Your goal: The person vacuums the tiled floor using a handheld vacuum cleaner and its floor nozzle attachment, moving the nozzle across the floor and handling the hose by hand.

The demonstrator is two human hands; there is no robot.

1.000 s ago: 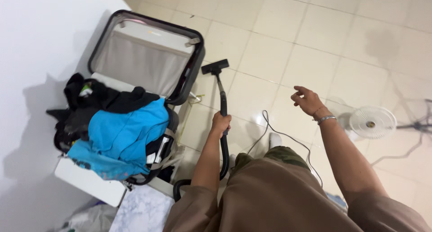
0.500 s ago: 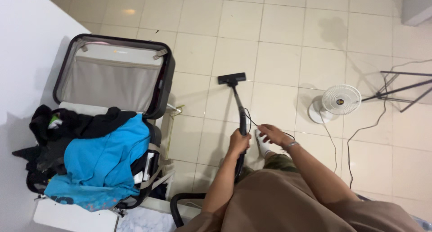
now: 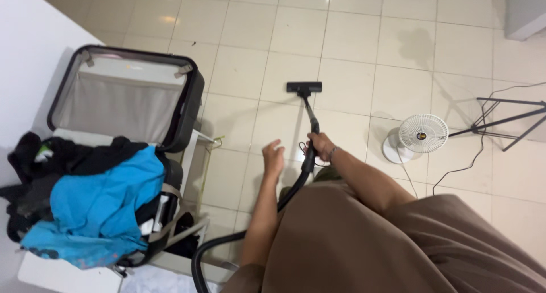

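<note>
Vacuum wand (image 3: 310, 119) now gripped by right hand (image 3: 322, 146), swapped from left hand (image 3: 273, 155), now free, fingers loose; nozzle (image 3: 303, 87) ahead on floor, suitcase (image 3: 122, 97) leftward.

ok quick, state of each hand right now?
Left hand: open, holding nothing, off the vacuum wand.
Right hand: closed on the vacuum wand.
</note>
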